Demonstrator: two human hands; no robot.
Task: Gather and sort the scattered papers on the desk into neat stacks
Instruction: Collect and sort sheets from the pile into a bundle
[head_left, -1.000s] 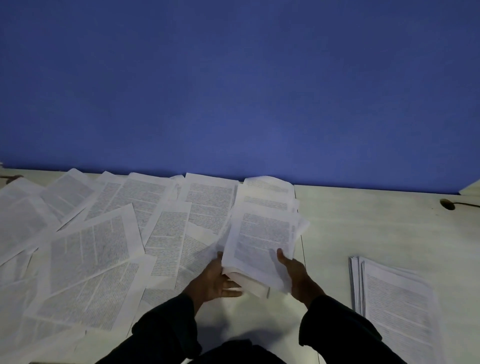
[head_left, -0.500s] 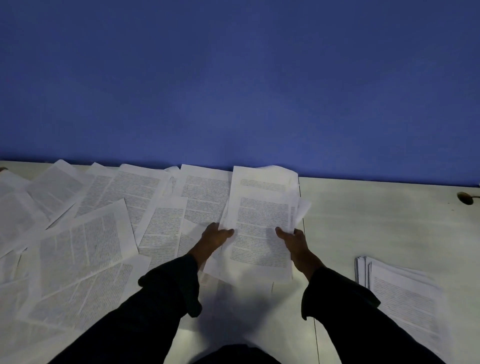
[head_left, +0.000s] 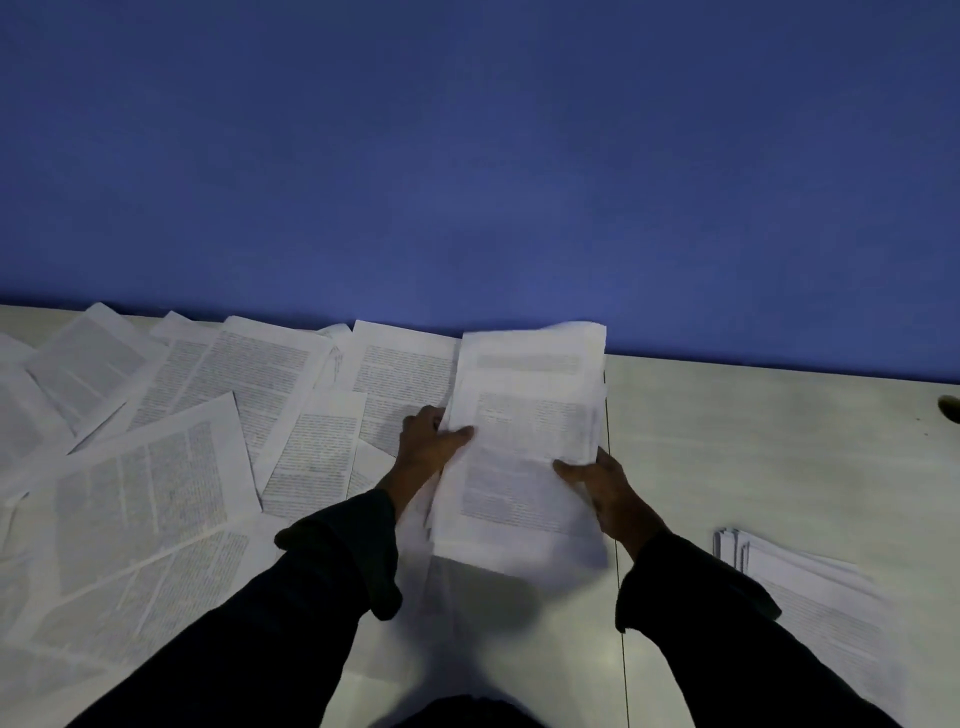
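We hold a bundle of printed sheets between both hands, just above the middle of the desk. Our left hand grips its left edge, thumb curled over the top page and fingers hidden beneath. Our right hand pinches the right edge lower down, thumb on the print and the rest wrapped under. The bundle's far end reaches up against the blue wall, and its pages are unevenly aligned, the top corner blurred.

To the left, loose printed pages lie scattered and overlapping at many angles, covering that side of the desk from the near edge back to the wall. Several run under our left sleeve, and one page lies just beside the bundle, partly hidden by our left hand. To the right, well apart from the bundle, a gathered stack rests flat near the desk's near edge, its sheets slightly fanned at the left side; our right sleeve covers its near corner.

The desk is pale, with a thin dark seam running from far to near just right of the bundle. A dark hole shows at the far right edge. The room is dim.
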